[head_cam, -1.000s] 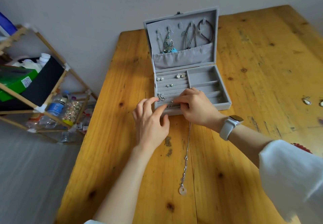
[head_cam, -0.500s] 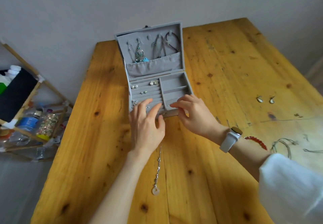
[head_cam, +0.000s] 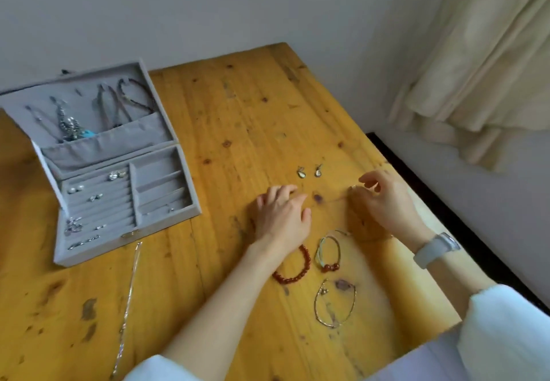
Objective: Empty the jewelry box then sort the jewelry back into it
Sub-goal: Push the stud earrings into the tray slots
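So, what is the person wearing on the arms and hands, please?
Both hands, left hand and right hand, are bare; no rings can be seen. The right wrist carries a watch with a pale grey strap and a shiny silver-looking case. Each arm has a loose white sleeve pushed up, leaving the forearms uncovered; the left sleeve shows only at the bottom edge.

No legible text, label, brand, number or sign was visible. The grey jewelry box (head_cam: 98, 202), the wooden table (head_cam: 238, 113) and the face of the watch (head_cam: 437, 248) on the right wrist bore no readable markings at this resolution.
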`<state>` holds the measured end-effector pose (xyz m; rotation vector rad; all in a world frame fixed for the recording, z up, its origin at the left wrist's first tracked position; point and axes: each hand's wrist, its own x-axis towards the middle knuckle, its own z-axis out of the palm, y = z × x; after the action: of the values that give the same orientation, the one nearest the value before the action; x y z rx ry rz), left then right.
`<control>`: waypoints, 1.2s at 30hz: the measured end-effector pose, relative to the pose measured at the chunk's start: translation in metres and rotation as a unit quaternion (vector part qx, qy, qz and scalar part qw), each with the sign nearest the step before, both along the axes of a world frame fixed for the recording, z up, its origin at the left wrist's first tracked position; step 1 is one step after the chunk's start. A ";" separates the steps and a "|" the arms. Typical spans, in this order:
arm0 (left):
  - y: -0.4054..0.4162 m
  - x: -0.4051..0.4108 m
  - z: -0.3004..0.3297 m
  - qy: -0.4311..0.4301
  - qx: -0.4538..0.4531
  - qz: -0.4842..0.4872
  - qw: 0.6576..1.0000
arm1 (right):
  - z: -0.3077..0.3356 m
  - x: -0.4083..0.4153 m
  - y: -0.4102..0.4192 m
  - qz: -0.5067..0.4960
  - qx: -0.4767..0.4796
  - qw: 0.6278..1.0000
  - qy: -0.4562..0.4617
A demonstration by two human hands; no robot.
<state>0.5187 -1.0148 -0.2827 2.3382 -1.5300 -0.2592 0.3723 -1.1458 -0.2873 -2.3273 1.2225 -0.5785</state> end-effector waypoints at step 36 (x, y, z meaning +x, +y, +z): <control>0.114 0.088 0.036 0.325 -0.283 0.251 0.867 | 0.027 0.123 0.100 0.158 0.209 0.940 -0.218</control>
<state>0.6066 -0.9003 -0.2470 1.8051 -0.5426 -0.3559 0.4952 -1.0454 -0.2601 -1.8489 0.6678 -0.6072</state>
